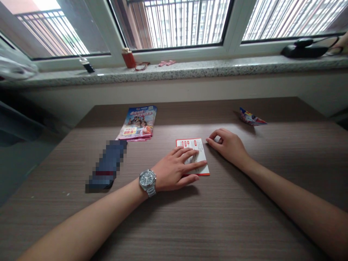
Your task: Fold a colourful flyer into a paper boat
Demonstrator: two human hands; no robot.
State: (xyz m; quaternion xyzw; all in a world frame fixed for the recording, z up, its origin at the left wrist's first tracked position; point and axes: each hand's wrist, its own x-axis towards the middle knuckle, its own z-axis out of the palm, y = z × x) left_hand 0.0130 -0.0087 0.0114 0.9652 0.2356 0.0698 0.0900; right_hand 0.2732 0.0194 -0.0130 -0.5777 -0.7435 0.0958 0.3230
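Observation:
A white paper sheet with red edges and red print [202, 154] lies flat on the wooden table [217, 217]. My left hand [178, 168], with a metal watch at the wrist, rests on the sheet with its fingers spread. Just right of the sheet, my right hand [227, 145] lies on the table with thumb and forefinger curled together; a small gap shows between them, with nothing in it. Farther back on the right, a folded colourful paper piece [251, 117] stands apart from both hands.
Colourful flyers [140, 123] lie stacked at the back left, with a dark blue, partly pixelated item [108, 165] in front. Beyond the table, the stone windowsill [201, 69] holds a red lighter-like object [128, 58], a dark small bottle [87, 66] and a black device [304, 50].

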